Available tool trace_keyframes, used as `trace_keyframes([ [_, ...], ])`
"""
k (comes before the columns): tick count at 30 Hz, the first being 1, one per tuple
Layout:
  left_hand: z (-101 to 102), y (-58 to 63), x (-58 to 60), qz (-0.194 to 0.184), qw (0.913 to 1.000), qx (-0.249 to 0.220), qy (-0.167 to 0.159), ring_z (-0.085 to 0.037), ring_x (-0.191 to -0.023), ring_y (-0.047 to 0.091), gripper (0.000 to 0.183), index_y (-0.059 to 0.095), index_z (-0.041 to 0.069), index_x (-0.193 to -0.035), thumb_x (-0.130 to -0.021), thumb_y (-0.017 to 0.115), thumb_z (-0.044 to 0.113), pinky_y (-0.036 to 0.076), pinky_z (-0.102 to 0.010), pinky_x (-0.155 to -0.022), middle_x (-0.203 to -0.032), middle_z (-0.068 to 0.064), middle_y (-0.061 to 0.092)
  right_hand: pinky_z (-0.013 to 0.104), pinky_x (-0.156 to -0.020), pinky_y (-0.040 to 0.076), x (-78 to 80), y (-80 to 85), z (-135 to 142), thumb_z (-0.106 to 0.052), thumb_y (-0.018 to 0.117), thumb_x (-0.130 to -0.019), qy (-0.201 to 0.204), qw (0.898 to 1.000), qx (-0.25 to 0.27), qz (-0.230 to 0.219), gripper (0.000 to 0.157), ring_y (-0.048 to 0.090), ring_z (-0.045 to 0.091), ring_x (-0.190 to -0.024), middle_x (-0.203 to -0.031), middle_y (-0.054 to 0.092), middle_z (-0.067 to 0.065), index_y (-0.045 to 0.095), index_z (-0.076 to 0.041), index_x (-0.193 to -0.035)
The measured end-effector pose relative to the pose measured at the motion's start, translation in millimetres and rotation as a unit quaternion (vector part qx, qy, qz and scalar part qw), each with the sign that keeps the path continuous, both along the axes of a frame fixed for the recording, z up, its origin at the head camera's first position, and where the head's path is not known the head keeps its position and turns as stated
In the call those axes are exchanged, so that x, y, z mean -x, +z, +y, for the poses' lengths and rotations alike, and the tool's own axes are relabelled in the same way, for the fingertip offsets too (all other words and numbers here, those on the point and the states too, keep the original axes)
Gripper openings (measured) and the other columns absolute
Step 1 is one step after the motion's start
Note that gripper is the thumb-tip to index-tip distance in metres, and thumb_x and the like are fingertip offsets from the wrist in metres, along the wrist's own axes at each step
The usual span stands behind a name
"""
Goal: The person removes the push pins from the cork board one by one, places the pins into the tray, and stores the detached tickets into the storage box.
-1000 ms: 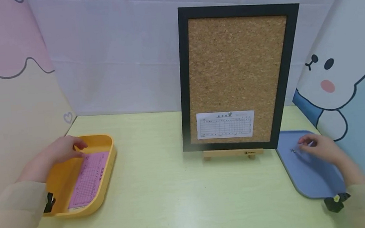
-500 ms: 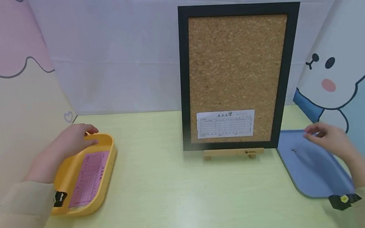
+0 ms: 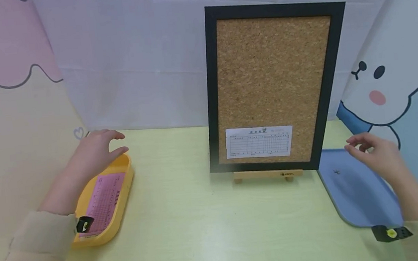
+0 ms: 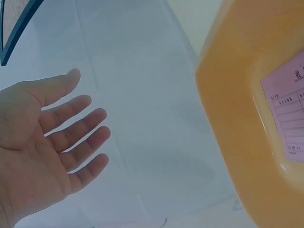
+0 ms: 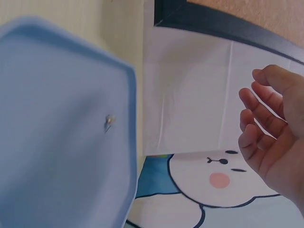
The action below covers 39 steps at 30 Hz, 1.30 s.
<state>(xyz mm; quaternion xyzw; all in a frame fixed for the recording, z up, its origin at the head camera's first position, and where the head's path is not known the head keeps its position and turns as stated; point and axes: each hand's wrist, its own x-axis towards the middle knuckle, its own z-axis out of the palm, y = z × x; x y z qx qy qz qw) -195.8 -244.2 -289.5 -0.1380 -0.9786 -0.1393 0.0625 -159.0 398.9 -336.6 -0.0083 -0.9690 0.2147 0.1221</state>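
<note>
My left hand hovers over the far end of a yellow tray, thumb and fingers apart and nothing between them. A pink printed form slip lies in that tray. Above a blue tray is my right hand, its fingers loosely bent and holding nothing, as the right wrist view shows. A few small metal pushpins lie together on the blue tray. A framed corkboard stands between the hands, with a white form slip pinned low on it by a pushpin.
A small wooden easel bears the corkboard on the pale table. White cloth hangs behind. Cartoon-printed panels close in both sides. Black wrist cameras sit at the sleeves.
My left hand has risen out of the yellow tray, moving away from me and to the right. My right hand has lifted off the pushpins and shifted slightly right. The form slips stay put.
</note>
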Motion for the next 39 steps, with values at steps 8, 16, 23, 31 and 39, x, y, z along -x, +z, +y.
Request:
trace_keyframes([
  [8,25.8,6.2,-7.1,0.035,0.9985,-0.039,0.013,-0.044,-0.118,0.044,0.042,0.054,-0.002,-0.124,-0.089,0.064,0.019,0.036,-0.057,-0.096,-0.125,-0.024,0.056,0.014,-0.051,0.036,-7.2,12.2,-18.0,-0.027,0.065,-0.089,0.002,0.996,0.021,0.091,0.027,0.04,-0.001,-0.071,-0.081,0.058,0.003,0.065,-0.005,-0.104],
  [16,44.4,8.1,-16.8,0.095,0.9904,-0.1,0.007,-0.041,-0.116,0.046,0.041,0.055,-0.001,-0.124,-0.088,0.066,0.016,0.038,-0.055,-0.096,-0.123,-0.021,0.058,0.003,-0.059,0.034,-14.3,24.6,-43.2,-0.023,0.068,-0.086,-0.012,0.984,0.048,0.173,0.021,0.041,-0.009,-0.066,-0.073,0.046,-0.029,0.068,-0.006,-0.098],
  [23,59.9,3.8,-20.6,0.197,0.9673,-0.159,-0.021,-0.037,-0.11,0.049,0.031,0.061,0.0,-0.113,-0.085,0.069,0.009,0.034,-0.051,-0.097,-0.113,-0.018,0.063,0.003,-0.062,0.036,-18.0,31.9,-69.2,-0.017,0.072,-0.083,-0.018,0.965,0.103,0.239,0.016,0.045,-0.007,-0.066,-0.073,0.049,-0.029,0.07,-0.004,-0.092],
  [31,79.5,-3.9,-24.9,0.262,0.9385,-0.22,-0.045,-0.036,-0.114,0.044,0.032,0.061,-0.003,-0.11,-0.081,0.072,0.005,0.035,-0.047,-0.097,-0.119,-0.017,0.058,0.004,-0.063,0.041,-16.6,34.6,-90.6,-0.003,0.073,-0.079,0.039,0.943,0.153,0.292,0.016,0.05,-0.003,-0.07,-0.083,0.057,-0.032,0.068,0.003,-0.092],
  [39,99.8,-5.4,-34.2,0.203,0.9493,-0.236,-0.044,-0.032,-0.124,0.038,0.037,0.058,0.003,-0.117,-0.083,0.072,0.012,0.037,-0.046,-0.101,-0.131,-0.014,0.05,0.004,-0.063,0.042,-16.8,32.2,-111.0,0.01,0.071,-0.075,0.09,0.927,0.177,0.317,0.019,0.05,-0.005,-0.071,-0.087,0.059,-0.025,0.067,0.008,-0.093],
])
